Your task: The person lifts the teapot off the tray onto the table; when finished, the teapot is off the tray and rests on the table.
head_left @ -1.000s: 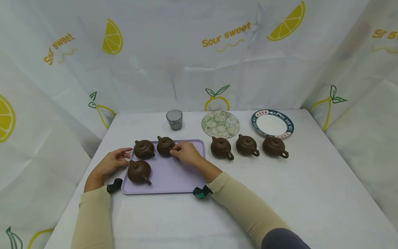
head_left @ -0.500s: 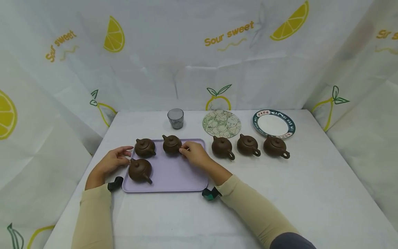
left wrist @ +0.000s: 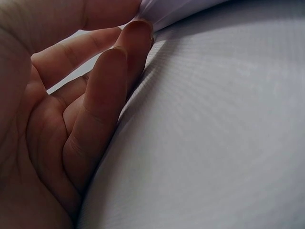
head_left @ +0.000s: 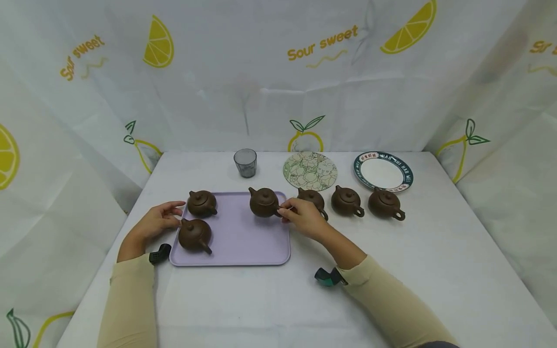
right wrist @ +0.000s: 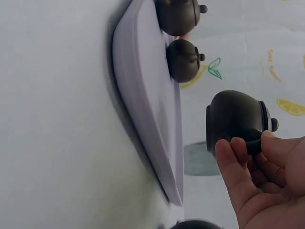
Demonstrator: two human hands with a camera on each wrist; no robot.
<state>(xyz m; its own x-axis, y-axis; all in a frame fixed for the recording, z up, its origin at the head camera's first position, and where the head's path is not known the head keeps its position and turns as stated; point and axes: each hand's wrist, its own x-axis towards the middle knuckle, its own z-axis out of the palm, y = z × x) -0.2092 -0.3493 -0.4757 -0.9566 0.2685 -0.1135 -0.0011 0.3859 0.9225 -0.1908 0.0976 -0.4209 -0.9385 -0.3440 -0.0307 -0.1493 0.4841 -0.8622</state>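
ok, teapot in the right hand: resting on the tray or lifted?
Lifted. The right wrist view shows a gap between the teapot and the tray; the right hand grips its handle.

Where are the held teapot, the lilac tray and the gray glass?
Held teapot [right wrist: 236, 118]: right wrist view, on the body.
Lilac tray [head_left: 245, 241]: head view, on the bare surface.
Gray glass [head_left: 246, 166]: head view, on the side wall.

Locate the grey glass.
In the head view, the grey glass stands behind the purple tray, left of the round green-patterned mat.
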